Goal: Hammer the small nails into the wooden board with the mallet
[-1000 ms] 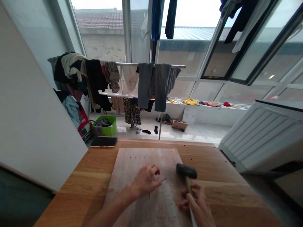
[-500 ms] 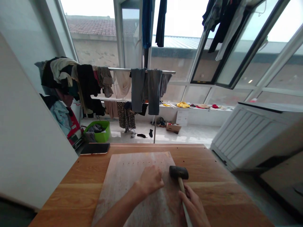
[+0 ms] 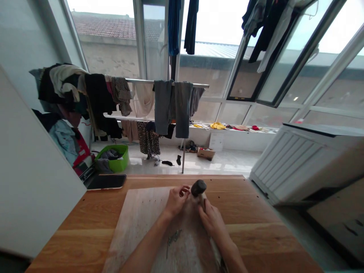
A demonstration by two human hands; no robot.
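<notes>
My right hand (image 3: 213,220) is wrapped round the pale handle of a black-headed mallet (image 3: 198,188), its head raised over the far right part of a worn wooden board (image 3: 136,220). Close to the left of the mallet head is my left hand (image 3: 176,201), thumb and fingers curled together in a pinch near the board's far edge. Whatever sits between those fingertips is too small to make out. A small heap of thin metal nails (image 3: 173,239) lies on the board between my forearms. Small dark dots or holes run in a row along the board's far side.
The board rests on a brown wooden table (image 3: 250,235), with a phone (image 3: 106,182) at its far left corner. Beyond stand a laundry-laden drying rack (image 3: 167,106), a green basket (image 3: 119,161) and a white ribbed cabinet (image 3: 287,163). A white panel (image 3: 34,182) rises at left.
My left hand has gone from a fist over the board to a pinch nearer its far edge. The mallet has moved forward and left, beside it. The nails now show on the board.
</notes>
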